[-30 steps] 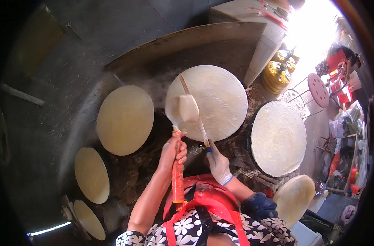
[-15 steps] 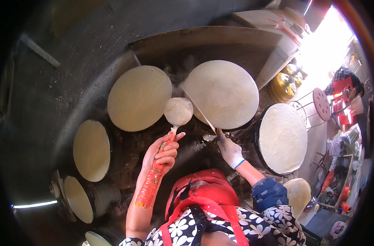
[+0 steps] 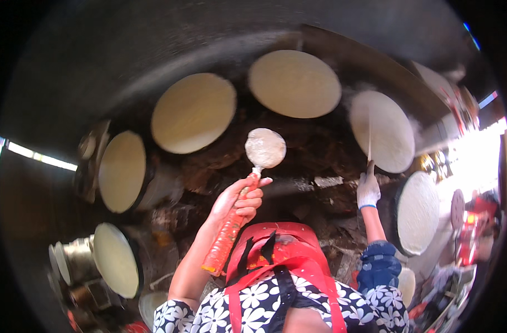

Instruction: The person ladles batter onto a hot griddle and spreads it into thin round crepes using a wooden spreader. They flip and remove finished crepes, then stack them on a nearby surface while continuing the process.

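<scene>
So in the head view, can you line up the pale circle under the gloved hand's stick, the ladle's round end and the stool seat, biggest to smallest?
1. Pale circle
2. Ladle's round end
3. Stool seat, seen slanted and farther off, so real size unsure

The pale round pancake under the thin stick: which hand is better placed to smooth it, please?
Probably the gloved right hand: its thin stick extends over the pancake; the left hand holds a red-handled ladle.

The ladle (image 3: 265, 148) has moved left, away from the steaming pale round (image 3: 391, 133).
</scene>
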Motion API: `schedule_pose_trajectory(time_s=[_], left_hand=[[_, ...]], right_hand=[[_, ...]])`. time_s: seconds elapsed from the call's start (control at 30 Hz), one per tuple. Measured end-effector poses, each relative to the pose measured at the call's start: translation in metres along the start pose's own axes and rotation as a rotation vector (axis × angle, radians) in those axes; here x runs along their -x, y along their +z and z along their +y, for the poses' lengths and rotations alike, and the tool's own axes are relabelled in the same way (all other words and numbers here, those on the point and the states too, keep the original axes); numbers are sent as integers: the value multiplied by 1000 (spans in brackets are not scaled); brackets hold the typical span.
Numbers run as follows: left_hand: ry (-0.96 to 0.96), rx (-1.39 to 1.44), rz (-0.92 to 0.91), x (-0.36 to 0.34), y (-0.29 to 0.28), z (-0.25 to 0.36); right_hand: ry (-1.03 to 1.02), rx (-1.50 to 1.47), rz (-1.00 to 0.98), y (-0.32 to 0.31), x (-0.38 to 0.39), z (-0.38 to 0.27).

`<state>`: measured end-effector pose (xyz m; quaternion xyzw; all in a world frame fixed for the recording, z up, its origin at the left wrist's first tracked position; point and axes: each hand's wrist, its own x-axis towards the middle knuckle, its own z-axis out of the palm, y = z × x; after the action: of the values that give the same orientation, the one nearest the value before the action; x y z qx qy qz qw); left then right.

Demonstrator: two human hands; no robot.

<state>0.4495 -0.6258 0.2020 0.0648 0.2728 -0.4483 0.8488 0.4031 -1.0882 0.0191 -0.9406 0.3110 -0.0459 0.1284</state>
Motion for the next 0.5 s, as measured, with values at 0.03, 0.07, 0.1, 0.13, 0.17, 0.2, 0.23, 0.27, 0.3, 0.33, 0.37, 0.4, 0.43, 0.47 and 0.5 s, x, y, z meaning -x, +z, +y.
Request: schedule_pose_trajectory(time_s=[0.03, 0.07, 0.1, 0.13, 0.17, 0.2, 0.23, 0.27, 0.3, 0.33, 0.37, 0.4, 0.43, 0.47, 0.5], left_hand=[[13, 8, -6, 19, -9, 3], [23, 47, 12, 35, -18, 6], [47, 50, -17, 53, -32, 10], [56, 48, -59, 68, -49, 13], [79, 49, -93, 85, -64, 14], [106, 90, -119, 101, -75, 15], [122, 132, -146, 119, -87, 15], [149, 173, -175, 134, -98, 13], [178, 213, -205, 149, -108, 12], [193, 262, -248, 161, -116, 9], [228, 295, -262, 174, -129, 8], [266, 329, -276, 186, -142, 8], [299, 364, -291, 198, -152, 6], [313, 430, -342, 214, -159, 5], [312, 475, -411, 229, -166, 8]], right_hand=[[-36, 27, -58, -7, 15, -21], [-76, 52, -120, -12, 28, -43], [-167, -37, 1, -1, 42, -59], [-248, -121, 134, 10, 54, -68], [-338, -182, 207, 18, 66, -83], [-427, -216, 234, 25, 74, -100], [-480, -246, 219, 30, 84, -118], [-499, -282, 146, 29, 96, -146], [-310, -381, -88, 25, 113, -172], [-407, -460, -85, 46, 114, -173], [-445, -403, -135, 39, 132, -199], [-525, -404, -178, 46, 144, -221], [-601, -400, -220, 51, 155, -241], [-617, -411, -308, 49, 172, -267], [-704, -438, -332, 54, 184, -288]])
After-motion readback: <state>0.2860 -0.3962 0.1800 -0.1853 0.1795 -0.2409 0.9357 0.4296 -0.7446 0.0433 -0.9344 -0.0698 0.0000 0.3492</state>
